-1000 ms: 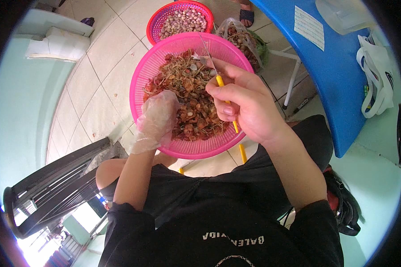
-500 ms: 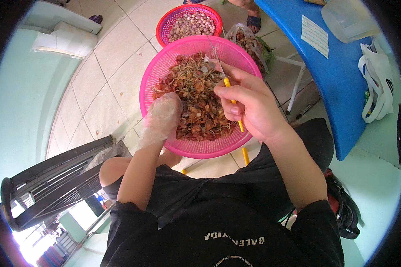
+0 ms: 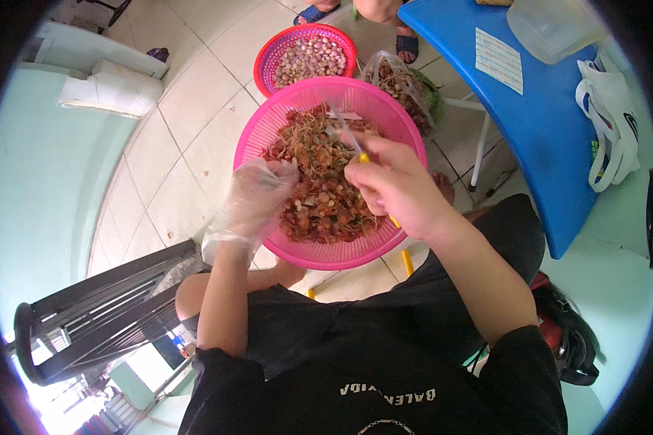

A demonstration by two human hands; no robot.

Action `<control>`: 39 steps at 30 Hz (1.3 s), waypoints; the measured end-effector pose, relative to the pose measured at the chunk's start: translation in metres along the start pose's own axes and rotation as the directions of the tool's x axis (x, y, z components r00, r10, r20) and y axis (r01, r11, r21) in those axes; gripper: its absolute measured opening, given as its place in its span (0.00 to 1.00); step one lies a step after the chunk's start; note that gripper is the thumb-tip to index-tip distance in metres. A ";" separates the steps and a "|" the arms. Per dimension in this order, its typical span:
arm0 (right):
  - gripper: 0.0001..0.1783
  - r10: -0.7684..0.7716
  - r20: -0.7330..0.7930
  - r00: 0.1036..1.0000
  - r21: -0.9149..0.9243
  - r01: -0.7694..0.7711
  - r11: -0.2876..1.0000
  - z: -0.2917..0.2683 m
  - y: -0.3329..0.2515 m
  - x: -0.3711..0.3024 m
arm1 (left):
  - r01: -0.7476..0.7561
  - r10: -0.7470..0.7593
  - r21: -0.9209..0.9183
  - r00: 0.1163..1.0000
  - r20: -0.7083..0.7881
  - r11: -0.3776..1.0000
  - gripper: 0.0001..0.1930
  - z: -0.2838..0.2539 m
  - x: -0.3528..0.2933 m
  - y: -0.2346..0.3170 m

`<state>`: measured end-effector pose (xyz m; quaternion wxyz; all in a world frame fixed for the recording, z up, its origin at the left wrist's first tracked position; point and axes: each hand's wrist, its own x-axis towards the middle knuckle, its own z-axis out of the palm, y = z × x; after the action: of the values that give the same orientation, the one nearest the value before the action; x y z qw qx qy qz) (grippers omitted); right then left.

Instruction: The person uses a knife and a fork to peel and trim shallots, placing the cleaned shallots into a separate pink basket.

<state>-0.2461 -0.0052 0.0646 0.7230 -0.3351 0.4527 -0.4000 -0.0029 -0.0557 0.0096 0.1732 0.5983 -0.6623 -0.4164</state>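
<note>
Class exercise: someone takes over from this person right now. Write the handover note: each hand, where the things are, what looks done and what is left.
Left hand: in a clear glove, pinching a small piece over the near pink basket.
Right hand: bare, gripping a yellow-handled knife, blade over the basket.
Near basket sits on the lap, heaped with reddish peels and bulbs.
Done: the far pink basket on the floor holds peeled bulbs.
Left: the heap in the near basket, and apparently the clear bag beside it.

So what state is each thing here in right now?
Left hand: gloved, pinching something small over the basket.
Right hand: bare, shut on yellow-handled knife.
Pink basket: heaped with peelings.
Far basket: holds peeled bulbs.
Plastic bag: open, part-filled.
</note>
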 end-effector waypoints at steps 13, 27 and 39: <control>0.27 -0.065 0.081 0.995 0.139 0.053 0.989 0.036 0.028 -0.001 | 0.394 -0.166 -0.893 0.916 0.365 0.215 0.10 0.017 -0.034 0.035; 0.29 0.025 0.156 0.987 0.196 -0.055 0.979 0.026 0.033 0.000 | 0.346 -0.112 -0.938 0.931 0.346 -0.021 0.10 0.019 -0.035 0.048; 0.30 -0.105 0.238 0.965 -0.024 0.114 0.993 0.023 0.040 0.003 | 0.276 -0.312 -0.960 0.917 0.249 0.045 0.09 0.019 -0.045 0.078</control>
<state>-0.2126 0.0128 0.0384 0.7422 -0.4184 0.3514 -0.3880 -0.0572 -0.0118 0.0691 0.4445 0.4586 -0.0797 -0.7653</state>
